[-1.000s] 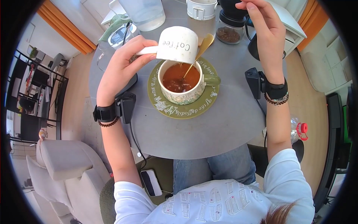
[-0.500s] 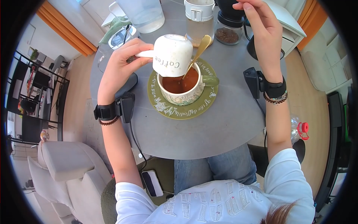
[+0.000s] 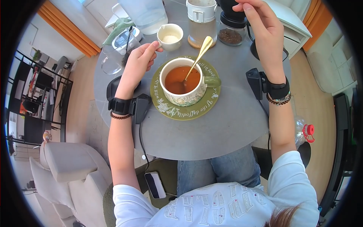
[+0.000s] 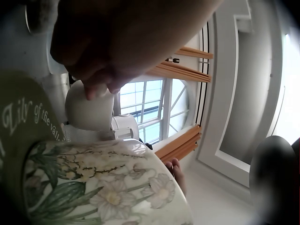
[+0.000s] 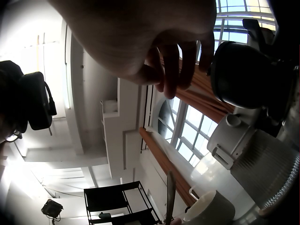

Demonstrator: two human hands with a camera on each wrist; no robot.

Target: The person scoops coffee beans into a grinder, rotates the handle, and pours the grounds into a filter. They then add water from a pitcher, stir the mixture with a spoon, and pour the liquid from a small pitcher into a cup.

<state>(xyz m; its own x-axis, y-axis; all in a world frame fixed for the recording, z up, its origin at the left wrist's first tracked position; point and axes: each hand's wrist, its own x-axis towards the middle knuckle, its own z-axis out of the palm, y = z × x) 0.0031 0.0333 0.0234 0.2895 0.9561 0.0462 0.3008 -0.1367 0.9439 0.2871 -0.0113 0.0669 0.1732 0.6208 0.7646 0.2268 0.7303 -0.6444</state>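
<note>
My left hand point(image 3: 140, 62) pinches the handle of a small white cup point(image 3: 172, 47), held upright behind and left of the large mug. Pale residue shows inside it. The large mug point(image 3: 183, 100) has a floral pattern and a green handle, and holds reddish-brown liquid. A gold spoon point(image 3: 204, 46) leans in it, bowl end up. Beneath the mug lies a green saucer point(image 3: 162, 109) with white lettering. My right hand point(image 3: 266, 36) is raised at the back right, fingers loosely bent, holding nothing; in the right wrist view its fingers point(image 5: 171, 70) hang down.
Behind stand a clear pitcher point(image 3: 153, 26), a ribbed glass canister point(image 3: 201, 32) with a white clasp collar, and a jar of dark grounds point(image 3: 230, 34). A white scale-like device point(image 3: 123, 39) and clear glass point(image 3: 110, 66) are at the left. The round grey table point(image 3: 189, 140) ends before my lap.
My left hand has turned the small cup from upside down over the large mug to upright and moved it back left. The liquid in the mug shows fully again. My right hand has barely moved.
</note>
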